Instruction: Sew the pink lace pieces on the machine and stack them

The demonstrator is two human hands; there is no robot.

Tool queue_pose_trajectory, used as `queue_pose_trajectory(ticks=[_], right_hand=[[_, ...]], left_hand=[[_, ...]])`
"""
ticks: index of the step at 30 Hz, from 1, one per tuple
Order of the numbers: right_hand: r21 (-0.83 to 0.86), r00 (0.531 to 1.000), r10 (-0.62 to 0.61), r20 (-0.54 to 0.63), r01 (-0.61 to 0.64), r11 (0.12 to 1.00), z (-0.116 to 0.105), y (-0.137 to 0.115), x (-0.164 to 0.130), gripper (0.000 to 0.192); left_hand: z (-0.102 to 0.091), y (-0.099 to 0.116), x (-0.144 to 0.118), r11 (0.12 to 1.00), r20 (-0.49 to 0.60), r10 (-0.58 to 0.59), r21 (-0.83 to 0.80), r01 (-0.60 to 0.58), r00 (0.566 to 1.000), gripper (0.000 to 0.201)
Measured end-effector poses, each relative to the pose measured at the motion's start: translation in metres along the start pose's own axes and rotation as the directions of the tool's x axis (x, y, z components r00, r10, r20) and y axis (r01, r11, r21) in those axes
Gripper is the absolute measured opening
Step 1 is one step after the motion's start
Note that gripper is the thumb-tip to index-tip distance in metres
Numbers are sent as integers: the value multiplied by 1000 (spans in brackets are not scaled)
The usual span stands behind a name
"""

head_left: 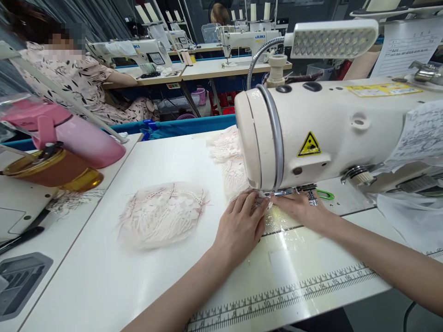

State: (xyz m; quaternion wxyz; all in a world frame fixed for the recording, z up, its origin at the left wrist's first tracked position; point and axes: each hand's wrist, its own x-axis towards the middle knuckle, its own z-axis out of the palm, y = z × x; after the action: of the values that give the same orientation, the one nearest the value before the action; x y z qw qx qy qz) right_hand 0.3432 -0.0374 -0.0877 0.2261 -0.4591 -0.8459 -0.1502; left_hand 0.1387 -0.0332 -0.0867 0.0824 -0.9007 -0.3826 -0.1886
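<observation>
My left hand point(242, 221) is closed at the needle area of a cream sewing machine point(325, 129), its bent fingers and thumb pinching the edge of a whitish lace fabric point(237, 177). That fabric runs back along the left side of the machine head. From the right, my right hand point(301, 210) reaches under the head, close to the left fingertips. Metal parts by the presser foot point(282, 191) cover most of its fingers, so its grip is unclear. A separate lace piece with reddish threads point(166, 214) lies flat on the white table point(104, 267), left of my left hand.
A printed ruler point(277, 299) follows the table's front edge. At left are a pink bottle point(86, 138) and an amber cup point(51, 170). A lamp point(332, 39) hangs above the machine. Behind, a person in a patterned top point(69, 83) sits by other sewing machines point(249, 44).
</observation>
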Motion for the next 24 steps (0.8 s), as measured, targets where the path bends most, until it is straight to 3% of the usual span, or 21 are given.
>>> queue_pose_trajectory(ticks=[5, 10, 16, 24], right_hand=[[-123, 999, -43, -30, 39, 992, 2, 1, -4, 45], [-121, 993, -93, -75, 83, 989, 6, 3, -9, 21], [59, 998, 17, 54, -20, 998, 8, -1, -11, 28], [11, 993, 18, 121, -19, 1000, 1, -6, -5, 33]], left_hand=[[2, 0, 0, 1000, -30, 6, 10, -6, 1000, 35], [5, -1, -6, 974, -48, 223, 59, -220, 974, 35], [3, 0, -7, 987, -52, 154, 53, -151, 987, 37], [3, -3, -1, 991, -95, 135, 34, -133, 986, 33]])
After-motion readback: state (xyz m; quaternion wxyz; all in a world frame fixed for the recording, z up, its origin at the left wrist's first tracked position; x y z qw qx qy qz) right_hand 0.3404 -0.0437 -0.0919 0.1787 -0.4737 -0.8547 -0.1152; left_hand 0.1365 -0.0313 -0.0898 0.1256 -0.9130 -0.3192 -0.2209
